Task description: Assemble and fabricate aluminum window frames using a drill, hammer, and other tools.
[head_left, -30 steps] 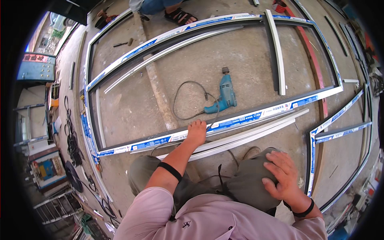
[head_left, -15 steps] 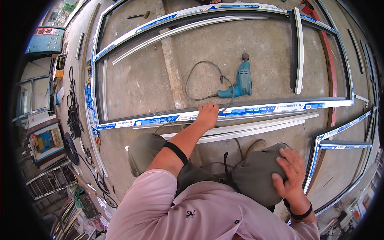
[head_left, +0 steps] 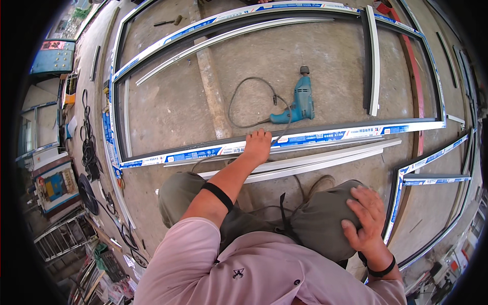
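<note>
A large window frame (head_left: 356,132), wrapped in blue and white protective film, lies on the floor before me. Over its near rail curl the fingers of my left hand (head_left: 258,146); the thumb is hidden. My right hand (head_left: 367,216) rests on my right knee with its fingers apart, holding nothing. Inside the frame a teal power drill (head_left: 300,101) lies on its side, its bit pointing away from me and its grey cord (head_left: 231,104) looped to the left. Two white strips (head_left: 325,158) lie on the floor between the near rail and my knees.
A white and dark profile (head_left: 373,66) lies across the frame's right part, and a long white strip (head_left: 223,40) along its far side. At right stands a second filmed frame (head_left: 401,193). Coiled black cables (head_left: 87,147) and a ladder (head_left: 66,235) are at left. Another person's hand (head_left: 264,1) shows at the top.
The whole view has shifted slightly, so the frame and drill appear a little further left. My left hand stays on the near rail and my right on the knee.
</note>
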Demonstrator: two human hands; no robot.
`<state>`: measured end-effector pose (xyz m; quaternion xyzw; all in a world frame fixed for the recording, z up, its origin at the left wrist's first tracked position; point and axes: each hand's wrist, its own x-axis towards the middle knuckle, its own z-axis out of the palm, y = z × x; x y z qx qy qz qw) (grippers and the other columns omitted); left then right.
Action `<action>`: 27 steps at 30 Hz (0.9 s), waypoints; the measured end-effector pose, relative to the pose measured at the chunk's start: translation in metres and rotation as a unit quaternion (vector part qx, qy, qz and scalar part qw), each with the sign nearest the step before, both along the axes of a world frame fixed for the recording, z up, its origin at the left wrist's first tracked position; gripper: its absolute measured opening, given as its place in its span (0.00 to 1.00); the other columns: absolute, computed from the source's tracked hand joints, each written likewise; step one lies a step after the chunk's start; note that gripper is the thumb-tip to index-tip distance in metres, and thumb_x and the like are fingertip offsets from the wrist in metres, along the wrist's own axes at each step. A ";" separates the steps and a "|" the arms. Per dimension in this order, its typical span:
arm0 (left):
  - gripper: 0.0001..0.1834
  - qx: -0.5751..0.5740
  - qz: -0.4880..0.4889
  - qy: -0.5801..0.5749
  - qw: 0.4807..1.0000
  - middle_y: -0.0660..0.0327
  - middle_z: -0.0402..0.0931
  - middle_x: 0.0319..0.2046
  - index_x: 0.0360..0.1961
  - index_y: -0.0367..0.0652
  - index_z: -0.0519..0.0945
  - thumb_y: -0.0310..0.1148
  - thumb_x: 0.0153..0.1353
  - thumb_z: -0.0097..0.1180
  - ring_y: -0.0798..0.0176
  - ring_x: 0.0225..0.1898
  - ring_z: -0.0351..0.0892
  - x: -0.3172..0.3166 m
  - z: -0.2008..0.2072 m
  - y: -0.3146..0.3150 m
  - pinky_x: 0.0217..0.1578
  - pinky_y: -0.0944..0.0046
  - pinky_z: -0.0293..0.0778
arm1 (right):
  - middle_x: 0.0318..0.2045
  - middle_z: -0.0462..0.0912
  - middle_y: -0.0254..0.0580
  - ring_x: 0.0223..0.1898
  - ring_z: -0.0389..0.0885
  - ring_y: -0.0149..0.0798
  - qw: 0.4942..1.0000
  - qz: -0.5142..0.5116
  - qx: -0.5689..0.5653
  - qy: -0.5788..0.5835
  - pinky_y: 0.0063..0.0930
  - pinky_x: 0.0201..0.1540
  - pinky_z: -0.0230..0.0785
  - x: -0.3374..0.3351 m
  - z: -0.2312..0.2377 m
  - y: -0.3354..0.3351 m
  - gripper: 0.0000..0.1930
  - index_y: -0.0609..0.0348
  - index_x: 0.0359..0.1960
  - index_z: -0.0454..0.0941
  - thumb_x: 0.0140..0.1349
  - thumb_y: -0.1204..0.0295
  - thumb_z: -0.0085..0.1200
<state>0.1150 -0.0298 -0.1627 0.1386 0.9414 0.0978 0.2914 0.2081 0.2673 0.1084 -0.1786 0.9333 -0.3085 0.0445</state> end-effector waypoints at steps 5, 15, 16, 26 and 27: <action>0.15 0.001 -0.009 0.016 1.000 0.50 0.69 0.46 0.46 0.40 0.71 0.26 0.55 0.50 0.48 0.51 0.70 -0.001 -0.003 0.003 0.51 0.47 0.64 | 0.50 0.79 0.48 0.53 0.76 0.53 1.000 -0.005 0.015 0.000 0.50 0.56 0.64 0.000 0.003 0.003 0.20 0.58 0.42 0.79 0.45 0.66 0.60; 0.18 -0.007 -0.010 0.027 1.000 0.51 0.68 0.48 0.49 0.40 0.72 0.26 0.55 0.51 0.48 0.52 0.69 0.001 -0.006 0.003 0.52 0.48 0.64 | 0.50 0.79 0.43 0.54 0.76 0.47 1.000 -0.004 0.006 0.001 0.46 0.57 0.65 0.002 0.002 0.007 0.20 0.54 0.43 0.79 0.45 0.65 0.63; 0.17 -0.009 -0.009 0.028 1.000 0.51 0.69 0.48 0.48 0.40 0.72 0.26 0.56 0.51 0.48 0.52 0.69 0.002 -0.005 0.003 0.52 0.48 0.64 | 0.51 0.79 0.42 0.54 0.76 0.47 1.000 -0.002 0.003 -0.001 0.46 0.57 0.65 0.003 0.002 0.007 0.20 0.53 0.43 0.79 0.45 0.65 0.64; 0.18 -0.007 -0.011 0.036 0.999 0.51 0.68 0.47 0.48 0.40 0.72 0.26 0.55 0.52 0.48 0.52 0.69 0.001 -0.007 0.002 0.52 0.48 0.64 | 0.51 0.78 0.41 0.55 0.75 0.45 1.000 -0.005 0.004 -0.005 0.46 0.58 0.65 0.002 0.002 0.006 0.21 0.52 0.43 0.79 0.45 0.65 0.64; 0.18 -0.006 -0.011 0.036 0.999 0.51 0.68 0.47 0.48 0.40 0.72 0.26 0.55 0.52 0.48 0.52 0.69 0.001 -0.007 0.003 0.52 0.48 0.64 | 0.51 0.78 0.41 0.55 0.75 0.45 1.000 -0.005 0.004 -0.005 0.46 0.58 0.65 0.002 0.002 0.006 0.21 0.52 0.43 0.79 0.45 0.65 0.64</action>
